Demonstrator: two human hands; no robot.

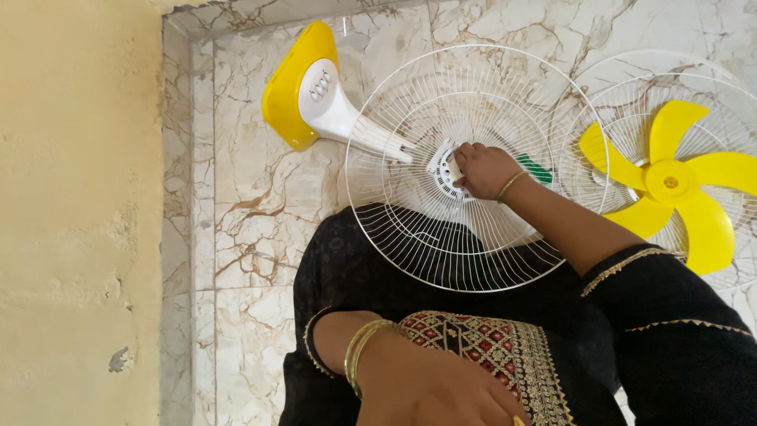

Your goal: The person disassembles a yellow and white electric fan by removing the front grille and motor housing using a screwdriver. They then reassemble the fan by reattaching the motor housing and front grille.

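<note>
Right hand (482, 170) reaches out to the hub of the round white wire fan guard (473, 170), fingers curled tight on the small white centre fitting (444, 167) where the motor shaft area sits; grip looks closed on that fitting, thin bangle on the wrist. The guard lies tilted over the person's dark-clothed lap, joined to the white fan neck with yellow oval base (309, 88) lying on its side on the veined marble floor (244, 197), so the hub faces up within reach. Left hand (441, 390) rests low on the embroidered black garment (489, 347), gold bangles at the wrist, fingers loosely bent, holding nothing visible. Yellow plastic fan blade (670, 181) sits in a second white wire guard (631, 102) just beside, to the right. Beige plaster wall (79, 213) on the left
</note>
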